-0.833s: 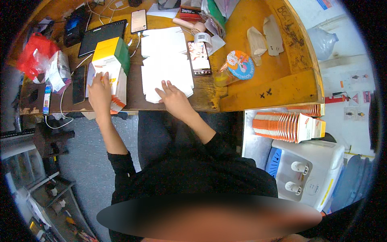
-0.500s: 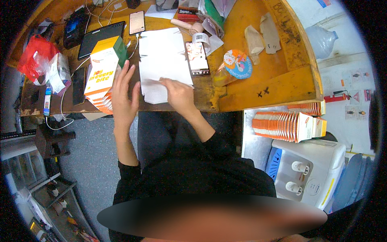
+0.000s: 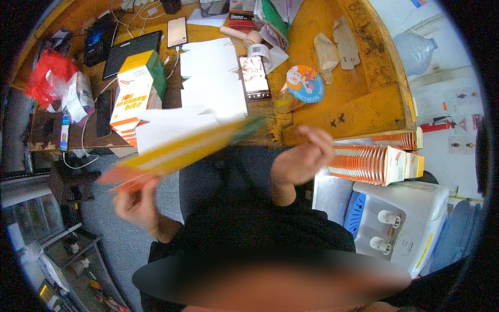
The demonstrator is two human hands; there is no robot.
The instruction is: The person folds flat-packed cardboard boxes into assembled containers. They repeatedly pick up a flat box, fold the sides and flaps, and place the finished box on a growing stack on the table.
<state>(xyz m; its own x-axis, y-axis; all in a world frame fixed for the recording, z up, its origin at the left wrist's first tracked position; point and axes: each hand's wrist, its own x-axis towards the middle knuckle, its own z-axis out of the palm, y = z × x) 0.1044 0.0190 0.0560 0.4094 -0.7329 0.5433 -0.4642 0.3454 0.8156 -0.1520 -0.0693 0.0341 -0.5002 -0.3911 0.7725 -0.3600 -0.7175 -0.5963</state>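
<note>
My left hand [image 3: 136, 204] pinches the orange end of a flat cardboard carton blank [image 3: 189, 148], printed yellow, orange and green. The carton blank is tilted and smeared by motion over the desk's front edge, its white side turned up and away. Off to the right, apart from the carton blank, my right hand [image 3: 302, 158] is raised with nothing visible in it and its fingers loosely apart, somewhat blurred. Beyond the carton blank lie white carton blanks [image 3: 213, 73] with notched edges. To their left stands a stack of printed cartons [image 3: 136, 91], yellow, white, orange and green.
Right of the white blanks lie a phone [image 3: 254, 77] and a round blue-and-orange label [image 3: 305, 84]. Behind them are another phone [image 3: 176, 32] and a black tablet [image 3: 132, 52]. A row of folded cartons [image 3: 358, 162] stands right of the desk, beside a water dispenser [image 3: 400, 218].
My left hand has moved down and left, lifting a carton blank off the white blanks and turning its printed side into view. My right hand has left the blanks and moved right.
</note>
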